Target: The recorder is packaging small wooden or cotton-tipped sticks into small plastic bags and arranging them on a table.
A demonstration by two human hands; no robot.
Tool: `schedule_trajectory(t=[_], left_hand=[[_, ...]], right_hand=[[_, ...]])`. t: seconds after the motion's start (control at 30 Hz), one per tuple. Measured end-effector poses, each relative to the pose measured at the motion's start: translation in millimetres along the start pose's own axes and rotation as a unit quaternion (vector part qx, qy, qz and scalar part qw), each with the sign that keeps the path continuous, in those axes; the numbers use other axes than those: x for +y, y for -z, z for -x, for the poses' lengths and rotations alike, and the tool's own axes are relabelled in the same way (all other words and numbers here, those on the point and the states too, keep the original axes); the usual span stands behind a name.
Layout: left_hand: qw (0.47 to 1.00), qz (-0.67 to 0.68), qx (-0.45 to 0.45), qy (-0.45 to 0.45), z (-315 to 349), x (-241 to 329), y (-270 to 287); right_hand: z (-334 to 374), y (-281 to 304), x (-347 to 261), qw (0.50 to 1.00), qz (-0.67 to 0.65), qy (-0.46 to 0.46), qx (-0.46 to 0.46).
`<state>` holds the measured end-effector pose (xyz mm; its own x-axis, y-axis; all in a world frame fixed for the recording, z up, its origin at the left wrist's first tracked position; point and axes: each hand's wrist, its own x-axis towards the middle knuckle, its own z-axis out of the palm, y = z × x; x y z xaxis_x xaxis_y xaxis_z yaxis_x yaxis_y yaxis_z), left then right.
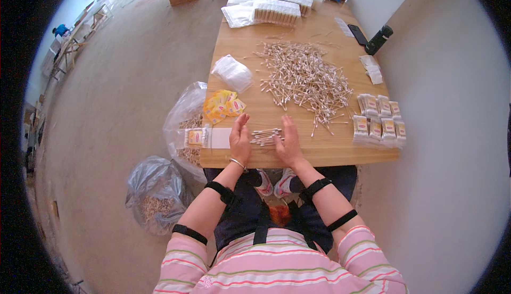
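A small bundle of cotton swabs (265, 136) lies crosswise on the table near its front edge. My left hand (240, 144) and my right hand (289, 144) stand on edge at either end of it, fingers stretched out and palms facing each other. Against the outer side of my left hand lies a flat white card (220, 139). Past the card, at the table's left edge, is a clear packet of swabs with a yellow label (196, 137). Loose yellow labels (222, 106) lie beyond my left hand. A large heap of loose cotton swabs (306, 78) spreads beyond my right hand.
Filled packets (379, 122) stand in rows at the right. Clear plastic sleeves (233, 73) lie behind the labels. Farther back are bagged swab packs (277, 12), a phone (358, 35) and a dark bottle (379, 39). Plastic bags (159, 177) sit on the floor at left.
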<state>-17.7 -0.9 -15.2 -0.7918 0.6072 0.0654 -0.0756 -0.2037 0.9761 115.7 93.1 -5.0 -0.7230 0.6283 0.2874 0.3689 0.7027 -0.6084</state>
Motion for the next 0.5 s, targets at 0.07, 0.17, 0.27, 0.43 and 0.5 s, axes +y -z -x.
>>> schedule_trajectory(t=[0.07,0.17,0.27,0.43,0.5], left_hand=[[1.0,0.002,0.001,-0.001,5,0,3],[0.999,-0.035,-0.007,0.005,10,3,-3],[0.999,-0.051,-0.019,-0.004,12,1,-11],[0.998,-0.046,-0.038,-0.003,11,-2,-12],[0.997,-0.06,-0.052,-0.008,11,-2,-12]], right_hand=[[-4,1,-5,0.992,-0.107,-0.036,0.052],[-9,-1,-9,0.975,-0.184,-0.092,0.082],[-13,-12,-15,0.959,-0.247,-0.109,0.091],[-9,-25,-29,0.937,-0.319,-0.12,0.083],[-7,-24,-31,0.948,-0.293,-0.103,0.064]])
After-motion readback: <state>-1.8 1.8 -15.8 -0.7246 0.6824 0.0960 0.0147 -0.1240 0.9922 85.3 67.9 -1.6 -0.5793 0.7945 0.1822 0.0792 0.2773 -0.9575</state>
